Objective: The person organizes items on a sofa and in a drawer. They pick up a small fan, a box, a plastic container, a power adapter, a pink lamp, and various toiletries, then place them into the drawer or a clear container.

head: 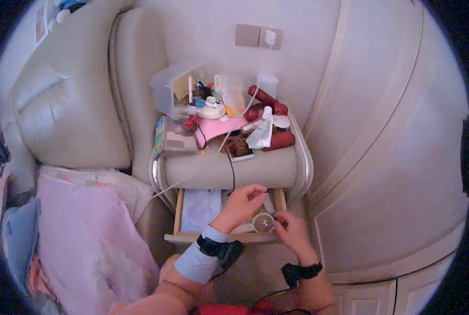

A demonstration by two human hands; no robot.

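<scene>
A nightstand drawer (215, 238) is pulled out in front of me. My left hand (242, 202) is over the drawer's middle, fingers curled; whether it pinches something small I cannot tell. My right hand (291, 232) grips the edge of a small round clear container (263, 223) with a few small white pieces in it, near the drawer's front right. Blue-and-white paper (199, 210) lies in the drawer's left part. A whitish object (269, 203) lies in the right part, behind the round container. Both wrists wear black straps.
On the nightstand top (258, 169) are a clear plastic bin (163, 92) on its side with small items, dark red rollers (278, 141), a white tube (263, 130), a pink cloth (218, 128) and a flat box (179, 138). A white cable crosses the front. A bed with a lilac cover (85, 236) stands left.
</scene>
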